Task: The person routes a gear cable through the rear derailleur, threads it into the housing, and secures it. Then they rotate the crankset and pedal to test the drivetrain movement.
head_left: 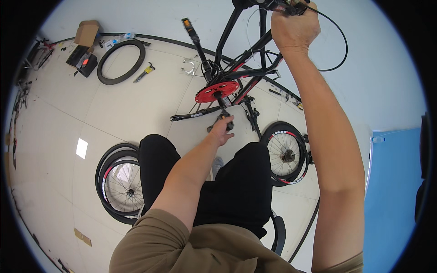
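A black bicycle frame (248,73) with red accents stands tilted in front of me, without wheels. Its red chainring (216,92) faces up at an angle, and a crank arm comes from its middle toward me. At the end of that crank, my left hand (221,132) is closed round a black pedal (226,121), thumb sticking out. High at the upper right, my right hand (296,31) grips a dark part of the handlebar (284,6), partly cut off by the picture's edge. A black cable (346,45) loops down from there.
Wheels lie by my legs, at the left (122,184) and right (287,154). Farther off are a loose tyre (122,61), a yellow-and-black tool (145,73) and an open cardboard box (86,34). Small parts (284,94) lie along the wall.
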`<state>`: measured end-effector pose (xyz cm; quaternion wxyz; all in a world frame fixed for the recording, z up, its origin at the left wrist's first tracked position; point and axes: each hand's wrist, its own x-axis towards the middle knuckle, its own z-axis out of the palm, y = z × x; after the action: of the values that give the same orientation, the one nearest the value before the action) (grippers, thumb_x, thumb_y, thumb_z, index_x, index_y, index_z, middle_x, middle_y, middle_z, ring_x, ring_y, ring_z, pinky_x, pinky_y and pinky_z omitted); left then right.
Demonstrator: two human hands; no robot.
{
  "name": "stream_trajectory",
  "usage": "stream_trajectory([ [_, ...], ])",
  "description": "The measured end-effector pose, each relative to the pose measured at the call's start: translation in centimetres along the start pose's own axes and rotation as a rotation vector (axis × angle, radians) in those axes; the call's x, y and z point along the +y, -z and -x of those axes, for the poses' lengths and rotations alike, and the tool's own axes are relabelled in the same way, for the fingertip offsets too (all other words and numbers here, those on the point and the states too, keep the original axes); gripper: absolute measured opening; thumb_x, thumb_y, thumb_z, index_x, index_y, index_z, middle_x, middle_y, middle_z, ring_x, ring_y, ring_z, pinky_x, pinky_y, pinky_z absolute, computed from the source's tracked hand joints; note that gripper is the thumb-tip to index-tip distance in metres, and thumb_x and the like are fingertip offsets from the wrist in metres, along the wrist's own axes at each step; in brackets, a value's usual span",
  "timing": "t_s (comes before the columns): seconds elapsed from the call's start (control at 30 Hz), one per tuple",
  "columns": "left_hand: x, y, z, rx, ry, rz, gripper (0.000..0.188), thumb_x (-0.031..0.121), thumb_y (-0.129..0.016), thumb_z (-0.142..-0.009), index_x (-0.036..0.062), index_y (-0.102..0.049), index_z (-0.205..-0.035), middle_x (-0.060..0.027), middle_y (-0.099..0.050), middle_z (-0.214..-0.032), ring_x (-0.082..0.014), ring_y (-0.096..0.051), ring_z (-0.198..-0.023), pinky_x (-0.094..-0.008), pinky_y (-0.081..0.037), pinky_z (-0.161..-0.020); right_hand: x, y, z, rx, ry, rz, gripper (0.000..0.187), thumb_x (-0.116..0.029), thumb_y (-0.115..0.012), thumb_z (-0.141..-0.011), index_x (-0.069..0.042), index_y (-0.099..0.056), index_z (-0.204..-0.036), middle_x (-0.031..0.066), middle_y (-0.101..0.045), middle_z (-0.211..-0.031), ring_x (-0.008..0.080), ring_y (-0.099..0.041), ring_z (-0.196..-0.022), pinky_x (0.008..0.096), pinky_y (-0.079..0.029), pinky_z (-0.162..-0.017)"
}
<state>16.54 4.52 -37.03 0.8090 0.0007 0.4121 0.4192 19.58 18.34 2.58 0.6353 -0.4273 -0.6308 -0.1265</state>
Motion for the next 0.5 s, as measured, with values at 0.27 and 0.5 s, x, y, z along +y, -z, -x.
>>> stream_trajectory([
  [0.27, 1.1, -8.7, 2.9, -0.314, 0.01, 0.112, 0.041, 0.035, -0.067, -0.093, 0.0129, -0.06, -0.128, -0.0102, -0.056, -0.134, -0.0294, -0.047, -0.129, -0.0548, -0.034, -0.113, 1.8, 0.6, -0.3, -0.084, 0.005, 0.168, 0.029, -0.023, -0.074, -0.078, -0.003, -0.063, -0.096, 0.0111, -0.072, -0.082, 0.029, -0.071, -0.079, 0.0352, -0.054, -0.079],
  [0.5, 3.7, -13.1, 8.6, -0.477, -0.072, 0.148, 0.036, 0.034, -0.067, -0.095, 0.0147, -0.061, -0.125, -0.0071, -0.064, -0.122, -0.0283, -0.057, -0.116, -0.0491, -0.046, -0.099, 1.3, 0.4, -0.4, -0.107, -0.054, 0.123, 0.029, -0.023, -0.075, -0.077, -0.004, -0.064, -0.096, 0.0102, -0.072, -0.081, 0.0288, -0.071, -0.078, 0.0353, -0.055, -0.077],
])
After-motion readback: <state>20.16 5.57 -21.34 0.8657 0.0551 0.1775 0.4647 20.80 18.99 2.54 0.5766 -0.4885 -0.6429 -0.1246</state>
